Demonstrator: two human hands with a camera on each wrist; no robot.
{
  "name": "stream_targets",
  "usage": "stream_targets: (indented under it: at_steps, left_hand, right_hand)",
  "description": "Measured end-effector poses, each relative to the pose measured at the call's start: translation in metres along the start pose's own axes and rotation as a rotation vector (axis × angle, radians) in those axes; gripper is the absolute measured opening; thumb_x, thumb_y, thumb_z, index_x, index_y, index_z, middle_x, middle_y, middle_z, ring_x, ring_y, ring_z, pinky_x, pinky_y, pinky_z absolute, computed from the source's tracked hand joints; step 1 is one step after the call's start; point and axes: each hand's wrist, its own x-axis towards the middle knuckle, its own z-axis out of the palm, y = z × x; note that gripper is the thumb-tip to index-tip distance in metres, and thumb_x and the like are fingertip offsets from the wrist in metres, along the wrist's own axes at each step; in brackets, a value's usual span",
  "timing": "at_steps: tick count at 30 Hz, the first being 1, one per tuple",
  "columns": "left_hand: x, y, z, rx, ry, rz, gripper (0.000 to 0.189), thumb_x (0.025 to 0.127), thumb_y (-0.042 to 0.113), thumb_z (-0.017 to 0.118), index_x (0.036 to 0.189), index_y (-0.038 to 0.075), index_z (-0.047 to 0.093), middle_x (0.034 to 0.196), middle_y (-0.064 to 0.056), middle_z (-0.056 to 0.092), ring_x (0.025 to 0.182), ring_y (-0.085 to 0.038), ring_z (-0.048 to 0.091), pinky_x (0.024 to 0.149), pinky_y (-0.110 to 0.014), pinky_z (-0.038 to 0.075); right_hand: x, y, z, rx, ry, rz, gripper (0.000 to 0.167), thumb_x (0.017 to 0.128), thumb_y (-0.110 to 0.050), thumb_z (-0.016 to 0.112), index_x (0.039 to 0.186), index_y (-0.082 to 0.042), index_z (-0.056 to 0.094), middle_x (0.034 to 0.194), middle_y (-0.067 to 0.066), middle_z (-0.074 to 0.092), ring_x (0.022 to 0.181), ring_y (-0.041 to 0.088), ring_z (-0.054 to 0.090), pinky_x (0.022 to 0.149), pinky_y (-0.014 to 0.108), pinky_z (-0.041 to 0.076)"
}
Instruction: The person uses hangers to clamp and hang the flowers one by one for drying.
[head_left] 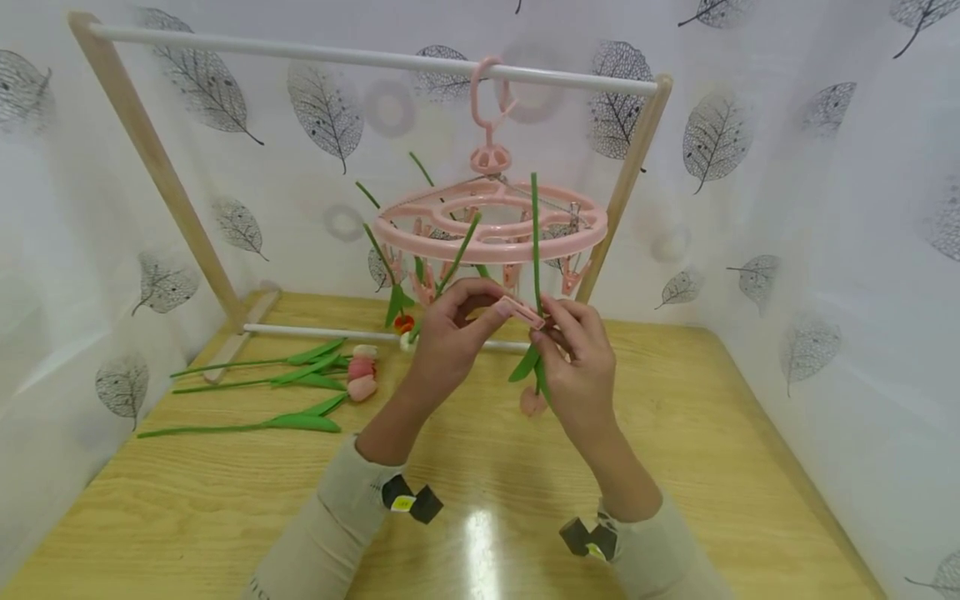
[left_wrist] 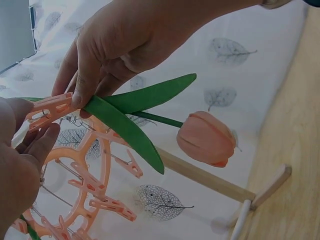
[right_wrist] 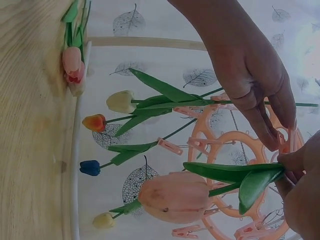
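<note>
My left hand (head_left: 450,333) pinches a pink clothespin (head_left: 522,312) of the round hanging dryer. My right hand (head_left: 581,358) grips the stem of an artificial pink tulip (left_wrist: 206,139) beside that clothespin. The stem (head_left: 536,233) rises upright past the dryer's ring, and the bloom points down below the right hand. One end of the clothespin overlaps the stem, at the right fingertips. The pink dryer (head_left: 491,248) hangs by its hook from a white rod. In the right wrist view, white (right_wrist: 120,101), orange (right_wrist: 94,122), blue (right_wrist: 90,168) and yellow (right_wrist: 103,220) tulips hang upside down around it.
Several tulips (head_left: 362,375) with pink and white blooms lie on the wooden table (head_left: 675,467) to the left. A wooden stand (head_left: 161,167) carries the white top rod (head_left: 300,52), with a lower rod near the table. Leaf-patterned curtains surround the table.
</note>
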Motion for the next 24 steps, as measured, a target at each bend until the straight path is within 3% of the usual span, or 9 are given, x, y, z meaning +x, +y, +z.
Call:
stream_targets:
  at_steps: [8, 24]
  left_hand:
    - [-0.0025, 0.0019, 0.0034, 0.041, 0.037, -0.019, 0.019, 0.098, 0.006, 0.065, 0.114, -0.001, 0.063, 0.114, -0.007, 0.063, 0.11, -0.018, 0.064, 0.082, -0.025, 0.056]
    - [0.0001, 0.0016, 0.0023, 0.03, 0.014, 0.0, 0.018, 0.098, 0.002, 0.063, 0.115, -0.004, 0.061, 0.117, -0.012, 0.061, 0.108, -0.019, 0.063, 0.084, -0.024, 0.056]
  right_hand:
    - [-0.006, -0.0011, 0.0064, 0.059, 0.025, 0.077, 0.041, 0.089, 0.013, 0.067, 0.13, 0.007, 0.062, 0.121, 0.021, 0.055, 0.11, 0.017, 0.059, 0.091, 0.026, 0.057]
    - [-0.0045, -0.0048, 0.0061, 0.054, 0.05, 0.085, 0.041, 0.09, 0.013, 0.066, 0.13, 0.009, 0.061, 0.12, 0.022, 0.055, 0.11, 0.019, 0.059, 0.092, 0.027, 0.057]
